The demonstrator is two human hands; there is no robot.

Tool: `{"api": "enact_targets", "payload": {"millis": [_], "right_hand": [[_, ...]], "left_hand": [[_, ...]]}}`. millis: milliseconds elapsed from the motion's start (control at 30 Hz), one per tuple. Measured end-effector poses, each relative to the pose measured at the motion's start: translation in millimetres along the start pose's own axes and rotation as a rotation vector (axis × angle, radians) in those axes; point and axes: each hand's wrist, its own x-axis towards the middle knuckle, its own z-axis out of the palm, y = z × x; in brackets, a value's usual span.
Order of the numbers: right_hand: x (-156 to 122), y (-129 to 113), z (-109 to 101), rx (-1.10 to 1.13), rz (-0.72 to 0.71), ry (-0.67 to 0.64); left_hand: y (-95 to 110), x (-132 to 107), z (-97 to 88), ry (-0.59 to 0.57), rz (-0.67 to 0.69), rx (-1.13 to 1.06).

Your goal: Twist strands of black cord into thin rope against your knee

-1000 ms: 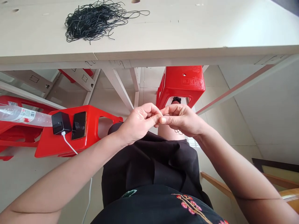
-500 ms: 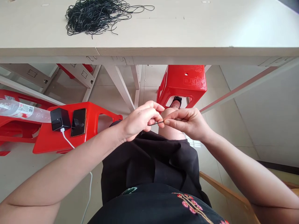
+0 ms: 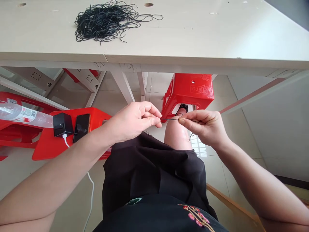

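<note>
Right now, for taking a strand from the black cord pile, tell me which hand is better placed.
Left, probably: the left hand is nearer the tangled black cord pile than the right hand. Both hands pinch the twisted black cord, so the left would need to let go first.

Hands [image 3: 137,120] [image 3: 205,124] farther apart along cord [image 3: 169,119]

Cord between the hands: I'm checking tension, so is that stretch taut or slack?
Taut: the cord runs straight, without visible sag, from left hand to right hand.
</note>
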Motion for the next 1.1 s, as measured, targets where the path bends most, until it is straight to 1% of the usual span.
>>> {"api": "enact_targets", "payload": {"millis": [67, 233, 433, 533, 667, 800, 967, 1033, 1100], "right_hand": [[2.9, -1.4, 0.2, -0.004, -0.008, 0.022], [8.5, -0.4, -0.7, -0.036, -0.048, 0.073], [12.7, -0.7, 1.6, -0.070, -0.039, 0.070], [15.7, -3.4, 4.0, -0.063, -0.055, 0.076], [19.6, -7.4, 6.9, -0.055, -0.075, 0.095], [26.1, -10.3, 10.7, -0.046, -0.080, 0.079], [49.9, -19.0, 18.7, -0.041, -0.096, 0.066], [65.6, -24.9, 20.4, -0.060, -0.110, 0.080], [85.4, -32.2, 19.0, -0.093, -0.127, 0.094]], "left_hand": [[-0.2, -0.5, -2.8, 0.036, 0.014, 0.026], [2.6, -3.7, -8.0, 0.076, 0.009, 0.067], [5.6, -6.1, -11.3, 0.101, 0.058, 0.057], [7.5, -6.4, -12.1, 0.126, 0.056, 0.082], [6.6, -6.7, -14.0, 0.171, 0.067, 0.107], [5.3, -6.7, -19.8, 0.217, 0.068, 0.082], [6.1, 3.6, -31.3, 0.272, 0.074, 0.041], [5.9, 14.3, -38.2, 0.335, 0.108, 0.039], [7.1, 30.1, -48.3, 0.411, 0.158, 0.039]]}}
